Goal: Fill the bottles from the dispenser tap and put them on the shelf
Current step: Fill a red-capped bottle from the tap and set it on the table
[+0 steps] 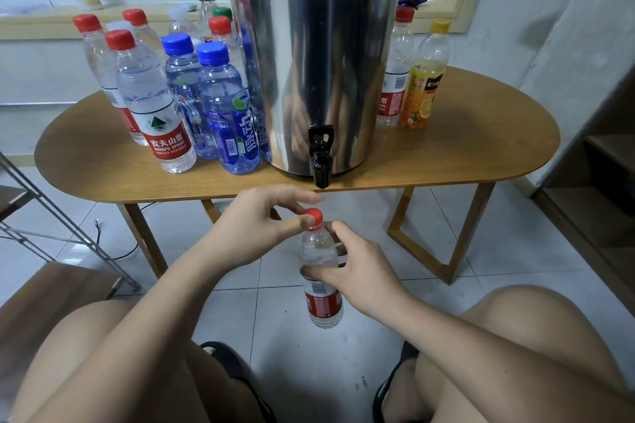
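Capped bottles [158,106] crowd the wooden table's [464,154] left end. The left hand [261,227] pinches the red cap [312,217] of a clear water bottle [323,306] held upright below the steel dispenser's [316,45] black tap [321,161]. The right hand [362,271] curls its fingers round the bottle's body.

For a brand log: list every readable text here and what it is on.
"农夫山泉", "NONGFU SPRING": front red-capped bottle.
"脉动": front blue-capped bottle.
"泉", "ING", cut off: right-side red-capped bottle.
Too blurred to read: juice bottle, held bottle, all small print.
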A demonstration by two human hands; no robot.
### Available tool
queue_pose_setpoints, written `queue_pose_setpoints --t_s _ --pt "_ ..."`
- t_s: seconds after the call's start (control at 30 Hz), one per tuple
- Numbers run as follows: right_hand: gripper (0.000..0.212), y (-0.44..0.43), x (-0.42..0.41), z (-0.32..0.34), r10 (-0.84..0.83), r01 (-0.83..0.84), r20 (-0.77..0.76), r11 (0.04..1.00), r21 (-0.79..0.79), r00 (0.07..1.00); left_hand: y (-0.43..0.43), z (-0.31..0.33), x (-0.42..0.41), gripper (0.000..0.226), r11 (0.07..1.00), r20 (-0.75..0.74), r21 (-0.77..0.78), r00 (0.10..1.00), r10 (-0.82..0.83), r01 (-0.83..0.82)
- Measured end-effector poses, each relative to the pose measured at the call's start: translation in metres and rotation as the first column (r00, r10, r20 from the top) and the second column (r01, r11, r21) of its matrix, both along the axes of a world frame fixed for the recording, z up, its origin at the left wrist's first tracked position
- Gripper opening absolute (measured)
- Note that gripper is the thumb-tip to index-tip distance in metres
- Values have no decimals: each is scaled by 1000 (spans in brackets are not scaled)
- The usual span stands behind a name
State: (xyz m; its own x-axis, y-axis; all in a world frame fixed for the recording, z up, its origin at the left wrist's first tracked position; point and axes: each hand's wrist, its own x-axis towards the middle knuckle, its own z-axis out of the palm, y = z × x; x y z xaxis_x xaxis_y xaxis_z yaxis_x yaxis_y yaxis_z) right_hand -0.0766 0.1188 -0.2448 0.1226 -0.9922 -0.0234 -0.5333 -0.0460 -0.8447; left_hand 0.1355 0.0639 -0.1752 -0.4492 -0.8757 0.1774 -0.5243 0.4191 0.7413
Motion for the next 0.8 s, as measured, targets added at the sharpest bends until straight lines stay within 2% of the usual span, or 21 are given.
queue_pose_setpoints --t_s 0.27,0.47,0.67,0.8 --pt "59 2 2 2 16 -16 -5 1000 -7 1000 -1 -3 -5 36 982 114 -185 992 60 -38" --pt "57 2 0 3 -2 2 -10 1000 -27 1000 -2 -3 -7 21 993 43 -120 999 19 -14" --pt "59 2 -2 2 -20 20 -13 999 -46 1000 3 -2 -9 36 990 106 -129 993 -48 62" --pt "56 2 -1 2 -11 10 -11 999 -40 1000 5 0 -9 43 992 86 -103 994 -62 71"
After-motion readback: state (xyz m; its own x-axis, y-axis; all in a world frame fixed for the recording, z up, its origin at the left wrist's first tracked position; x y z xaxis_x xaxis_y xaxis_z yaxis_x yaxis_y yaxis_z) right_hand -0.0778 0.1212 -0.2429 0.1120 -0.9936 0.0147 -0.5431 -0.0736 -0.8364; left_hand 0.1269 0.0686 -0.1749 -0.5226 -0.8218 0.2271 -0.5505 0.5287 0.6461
